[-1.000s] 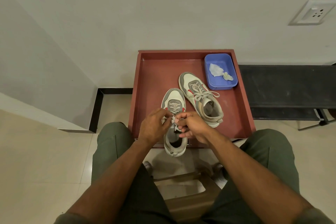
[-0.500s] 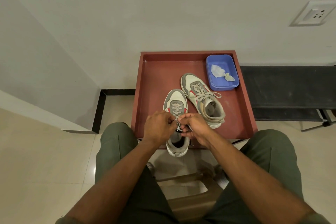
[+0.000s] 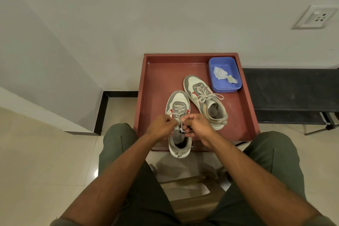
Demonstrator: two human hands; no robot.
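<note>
Two grey-and-white sneakers with red accents sit on a reddish-brown tray table (image 3: pixel 156 79). The left sneaker (image 3: pixel 178 102) points away from me and its heel hangs over the table's near edge. My left hand (image 3: pixel 161 126) and my right hand (image 3: pixel 199 126) meet over its tongue, each pinching an end of its grey lace (image 3: pixel 180 122). The right sneaker (image 3: pixel 205 101) lies angled beside it with its laces tied in a bow.
A blue plastic tub (image 3: pixel 224 74) holding crumpled white wipes stands in the table's far right corner. A black bench (image 3: pixel 293 93) runs along the wall to the right. A wall socket (image 3: pixel 314 17) is up right. My knees flank the table's near edge.
Both hands have stayed over the left sneaker's laces, shifting slightly closer together while working the lace. The sneakers and tub have not moved.
</note>
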